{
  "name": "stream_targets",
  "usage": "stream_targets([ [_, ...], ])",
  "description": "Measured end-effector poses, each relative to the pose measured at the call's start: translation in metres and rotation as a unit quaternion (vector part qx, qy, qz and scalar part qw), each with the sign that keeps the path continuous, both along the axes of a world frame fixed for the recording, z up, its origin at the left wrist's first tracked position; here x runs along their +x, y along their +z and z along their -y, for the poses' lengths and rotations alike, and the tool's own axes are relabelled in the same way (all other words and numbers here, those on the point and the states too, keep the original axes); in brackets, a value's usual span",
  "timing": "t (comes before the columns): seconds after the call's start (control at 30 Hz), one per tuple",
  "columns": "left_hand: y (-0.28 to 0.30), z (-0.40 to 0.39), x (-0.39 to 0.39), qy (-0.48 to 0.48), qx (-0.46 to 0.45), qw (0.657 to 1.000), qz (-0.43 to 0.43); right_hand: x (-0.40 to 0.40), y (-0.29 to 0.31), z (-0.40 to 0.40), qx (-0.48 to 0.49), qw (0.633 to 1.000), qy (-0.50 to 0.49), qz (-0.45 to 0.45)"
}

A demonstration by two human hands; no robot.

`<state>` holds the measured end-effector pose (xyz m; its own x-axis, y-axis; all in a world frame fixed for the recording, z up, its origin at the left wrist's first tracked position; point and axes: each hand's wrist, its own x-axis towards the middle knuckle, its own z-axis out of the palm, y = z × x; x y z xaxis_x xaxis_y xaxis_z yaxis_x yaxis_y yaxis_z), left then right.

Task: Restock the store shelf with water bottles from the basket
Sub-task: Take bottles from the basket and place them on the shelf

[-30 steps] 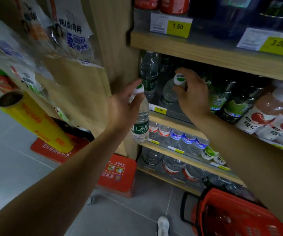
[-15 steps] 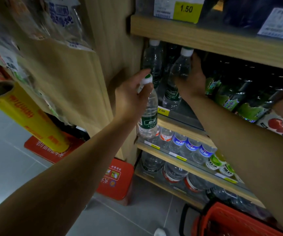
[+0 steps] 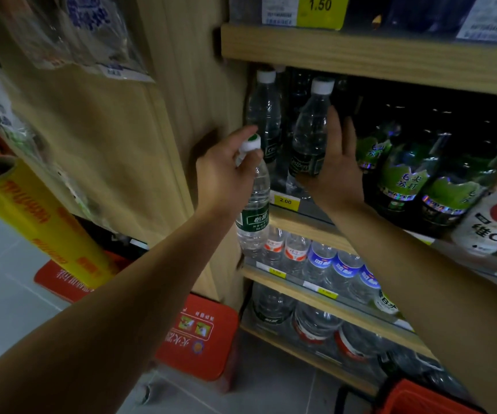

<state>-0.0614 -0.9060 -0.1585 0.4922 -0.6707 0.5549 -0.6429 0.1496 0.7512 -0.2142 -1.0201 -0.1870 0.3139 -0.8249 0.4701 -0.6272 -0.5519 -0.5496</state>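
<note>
My left hand (image 3: 223,171) grips a clear water bottle (image 3: 253,210) with a green label by its neck, just in front of the shelf's left end. On the wooden shelf (image 3: 304,225) above the 2.00 tag, a second water bottle (image 3: 310,130) with a white cap stands upright. My right hand (image 3: 335,168) lies flat against its right side with the fingers spread. Another white-capped bottle (image 3: 265,109) stands to its left by the side panel. Only the rim of the red basket (image 3: 414,395) shows, at the bottom right.
Dark green-labelled soda bottles (image 3: 402,177) and a white drink bottle (image 3: 492,225) crowd the shelf to the right. The lower shelves hold small water bottles (image 3: 319,258). The upper shelf board (image 3: 361,55) hangs close above. A yellow roll (image 3: 32,216) and red crates (image 3: 202,336) are on the left.
My right hand has stood its bottle upright on the shelf and spread its fingers off it. My left hand with its bottle has stayed in front of the shelf's left end.
</note>
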Motion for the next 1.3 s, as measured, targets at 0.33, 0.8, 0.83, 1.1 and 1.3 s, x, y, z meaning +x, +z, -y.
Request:
stream_targets([
  [0.33,-0.004,0.016,0.011,-0.003,0.004,1.000,0.004,0.030,-0.010,0.046,-0.022,1.000,-0.005,-0.002],
  [0.8,-0.015,0.032,0.023,-0.034,0.012,0.998,-0.047,0.043,-0.011,0.082,-0.016,1.000,-0.005,-0.019],
  [0.83,-0.014,0.030,0.023,-0.037,0.014,0.998,-0.052,0.042,-0.009,0.081,-0.007,1.000,-0.006,-0.019],
  [1.1,0.011,0.017,0.021,-0.044,0.034,0.996,-0.066,0.025,-0.018,-0.014,-0.016,0.989,0.124,0.081],
  [1.3,0.019,0.019,0.018,-0.046,0.057,0.994,-0.086,0.024,-0.040,-0.067,0.047,0.975,0.210,0.049],
])
